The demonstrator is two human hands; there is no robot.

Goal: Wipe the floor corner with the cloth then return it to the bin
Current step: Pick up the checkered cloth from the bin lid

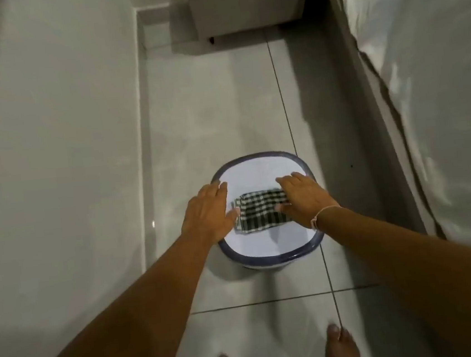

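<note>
One tiled floor (221, 107), one round white bin (268, 250) with a dark rim, two hands, left hand (207, 213) flat and released, right hand (303, 197) pressing one folded checked cloth (260, 209) inside the bin, cloth's right end hidden, two bare feet cut off below.

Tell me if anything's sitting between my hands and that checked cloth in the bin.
Nothing visible. The checked cloth lies folded inside the bin. The right hand already rests on its right end, and the left hand is at its left edge, thumb touching or nearly touching it.
</note>
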